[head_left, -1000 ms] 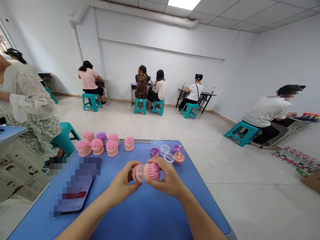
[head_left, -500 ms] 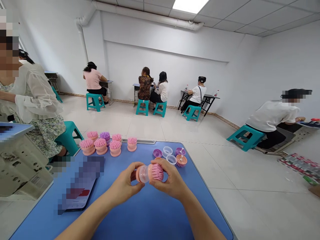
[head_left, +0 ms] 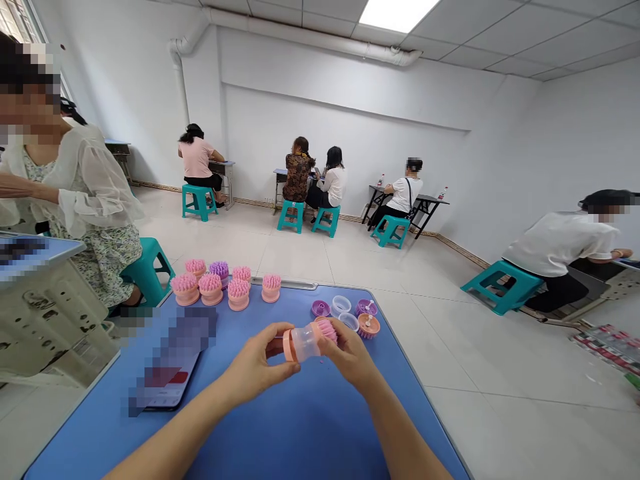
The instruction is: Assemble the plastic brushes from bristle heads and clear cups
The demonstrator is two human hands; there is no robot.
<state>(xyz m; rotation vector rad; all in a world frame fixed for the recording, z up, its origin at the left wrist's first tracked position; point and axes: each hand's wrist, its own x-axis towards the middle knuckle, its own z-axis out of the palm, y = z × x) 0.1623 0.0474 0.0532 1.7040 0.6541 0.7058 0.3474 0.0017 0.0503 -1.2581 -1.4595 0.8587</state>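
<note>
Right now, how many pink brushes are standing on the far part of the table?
6. Five pink brushes stand clustered around a purple brush, and the sixth stands alone to their right. Another may be hidden behind the cluster.

I am in a plain white work room (a pipe (head_left: 310, 37) runs up top), with people (head_left: 197, 158) on teal stools (head_left: 197, 202) and pink brushes (head_left: 185, 290) on my table (head_left: 300, 433).
</note>
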